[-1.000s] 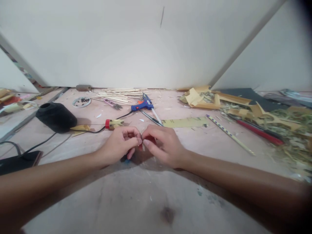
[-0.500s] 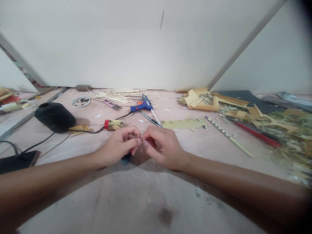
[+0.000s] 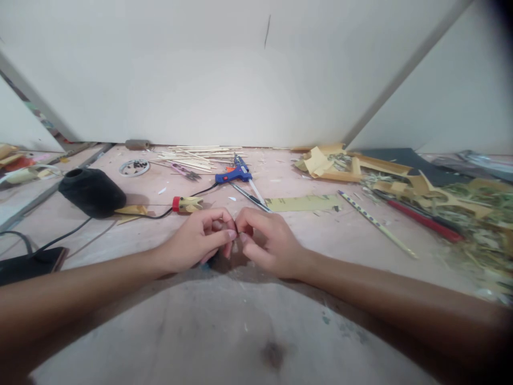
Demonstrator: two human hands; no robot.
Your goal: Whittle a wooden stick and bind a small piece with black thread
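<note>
Thin dark piece (image 3: pixel 239 234): located in the narrow gap between the two hands, at the fingertips. Left hand (image 3: pixel 200 239): thumb and forefinger pinching the piece from its left. Right hand (image 3: pixel 274 240): thumb and forefinger pinching it from its right. Neither hand is nearer. From where I stand, its long axis is too small to read. Blue glue gun (image 3: pixel 235 174): lying beyond the hands, cord (image 3: pixel 205 189) trailing left.

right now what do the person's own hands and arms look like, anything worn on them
The left hand and right hand are ungloved. The left forearm and right forearm are bare, with no sleeve, watch or bracelet showing. No ring can be made out, though some fingers are partly hidden.
</note>
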